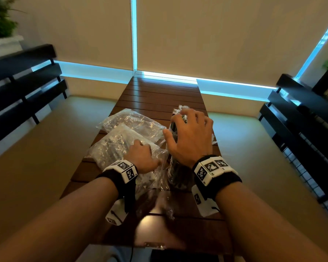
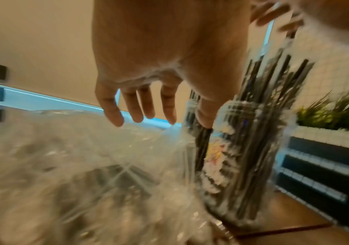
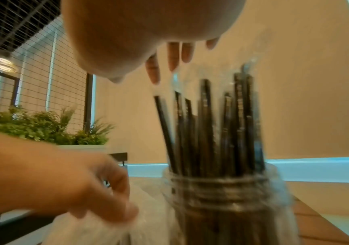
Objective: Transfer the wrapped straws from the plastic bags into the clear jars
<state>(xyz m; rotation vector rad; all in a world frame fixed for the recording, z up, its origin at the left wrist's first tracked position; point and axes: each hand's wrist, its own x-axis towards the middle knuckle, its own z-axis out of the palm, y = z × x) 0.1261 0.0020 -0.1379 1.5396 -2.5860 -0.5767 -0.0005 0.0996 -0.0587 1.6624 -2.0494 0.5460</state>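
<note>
forearms: nearest the head camera, bare, both reaching forward over the table
wrist bands: black straps with white blocks, black-and-white square marker codes; small characters beside the codes, too small to read
left hand: low on the near bag; fingers relaxed and slightly spread in the left wrist view, tips hanging just above the plastic; grip on the film cannot be confirmed, heavy blur
right hand: above the jar mouth, fingers spread wide, tips down at the straw tops; holds nothing visible
near bag: clear crinkled plastic, lying flat, dark wrapped straws inside
far bag: same clear film, behind the near bag, partly overlapped by it
straws: thin, dark, each in a clear wrapper; standing upright in the jar, fanned out, tops well above the rim
jar: clear, round, threaded neck, no lid; upright on the table just right of the near bag, under the right hand
second jar: clear rim with dark straws, behind the first in the left wrist view
jar label: pale patch with yellow and pink, blurred, unreadable
table: narrow, dark brown wooden slats, glossy
</note>
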